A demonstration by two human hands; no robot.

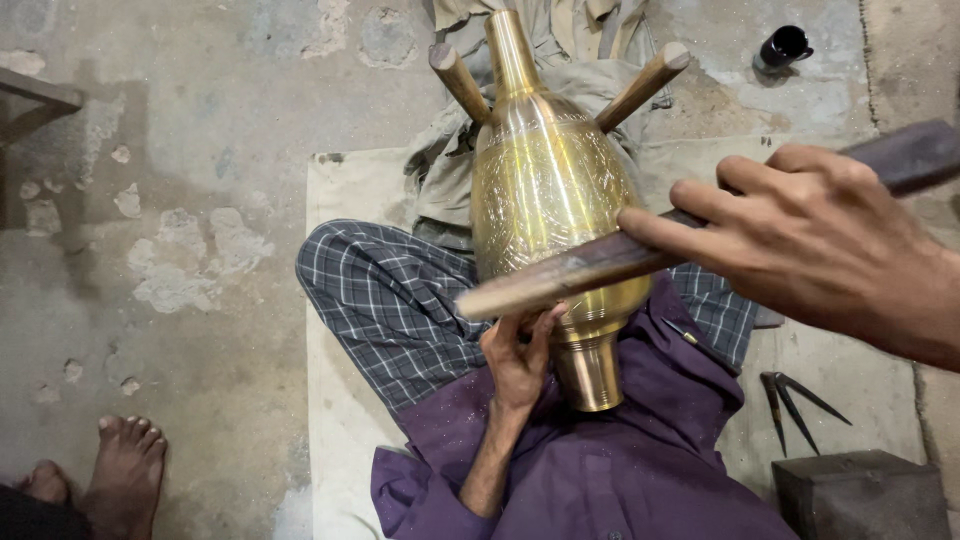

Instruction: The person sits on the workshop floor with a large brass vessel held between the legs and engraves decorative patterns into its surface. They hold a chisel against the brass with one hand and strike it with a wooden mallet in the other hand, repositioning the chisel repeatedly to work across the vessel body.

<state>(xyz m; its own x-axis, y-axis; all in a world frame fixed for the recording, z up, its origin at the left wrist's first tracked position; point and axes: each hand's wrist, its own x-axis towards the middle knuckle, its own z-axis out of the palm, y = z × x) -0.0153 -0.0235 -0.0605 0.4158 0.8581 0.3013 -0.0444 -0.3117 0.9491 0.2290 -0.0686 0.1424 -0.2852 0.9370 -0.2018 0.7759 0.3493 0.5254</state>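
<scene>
A tall engraved brass vase (545,190) lies tilted across my lap, its neck pointing away and resting in a forked wooden stand (645,85). My left hand (518,365) presses against the vase's lower body just above its foot. My right hand (810,240) is closed on a long flat wooden stick (560,278), whose end lies against the belly of the vase. I sit cross-legged in checked cloth and a purple shirt.
A metal divider (792,395) and a dark block (860,495) lie at my right. A small black cup (783,47) stands on the concrete floor at the back. Another person's bare feet (105,465) are at lower left. A pale mat (335,200) lies under me.
</scene>
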